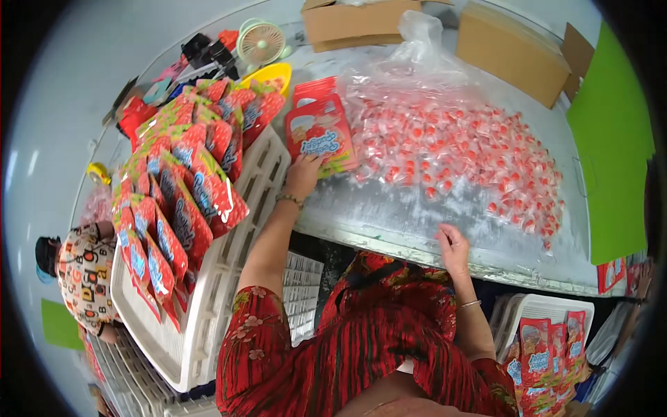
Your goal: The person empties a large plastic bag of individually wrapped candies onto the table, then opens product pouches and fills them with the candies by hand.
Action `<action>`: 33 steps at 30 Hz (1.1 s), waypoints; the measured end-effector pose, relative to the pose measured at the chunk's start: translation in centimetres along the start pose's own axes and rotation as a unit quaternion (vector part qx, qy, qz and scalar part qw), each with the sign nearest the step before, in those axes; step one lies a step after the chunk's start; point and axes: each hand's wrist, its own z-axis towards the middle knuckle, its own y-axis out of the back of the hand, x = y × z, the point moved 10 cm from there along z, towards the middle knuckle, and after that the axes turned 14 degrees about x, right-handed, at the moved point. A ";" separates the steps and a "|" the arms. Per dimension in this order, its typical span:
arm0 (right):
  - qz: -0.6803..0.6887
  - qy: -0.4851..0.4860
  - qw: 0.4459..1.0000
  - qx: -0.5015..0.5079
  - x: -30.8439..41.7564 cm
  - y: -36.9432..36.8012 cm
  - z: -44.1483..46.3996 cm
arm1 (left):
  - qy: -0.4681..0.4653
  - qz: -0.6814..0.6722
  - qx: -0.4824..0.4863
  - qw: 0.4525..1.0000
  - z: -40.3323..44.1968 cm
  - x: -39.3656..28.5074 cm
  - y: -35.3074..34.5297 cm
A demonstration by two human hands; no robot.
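Observation:
My left hand [304, 176] is at the near edge of a red candy pouch [324, 128], its fingers closed on that edge. The pouch lies on top of others, with printed lettering and a green lower part. My thumb is hard to make out. Over the table's front edge is my right hand [453, 249], fingers apart and holding nothing. Beyond it spreads a wide heap of small clear-wrapped red candies [445, 146]. A large clear plastic bag [424, 62] lies along the back of the heap.
At left, a white crate [267, 156] bears several filled red pouches [184, 194]. A yellow bowl [276, 75] and a small fan [260, 43] stand behind. Cardboard boxes [514, 52] line the back; a green panel [615, 146] rises at right. Another person [87, 278] works at far left.

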 end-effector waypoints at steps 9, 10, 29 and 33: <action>0.012 0.000 1.000 0.013 0.0 -0.3 0.1 | -0.027 0.027 0.032 0.999 0.0 2.1 -1.1; 0.009 -0.002 1.000 0.013 -0.1 -0.2 0.1 | 0.071 0.105 0.065 0.990 0.4 3.7 -1.8; 0.110 -0.148 0.983 -0.018 -1.4 -5.6 0.9 | -0.020 -0.320 0.031 0.947 -3.9 -16.6 -3.3; -0.101 0.051 0.993 -0.013 4.4 -1.2 1.6 | -0.021 -0.131 0.034 0.991 -3.3 -17.0 -1.7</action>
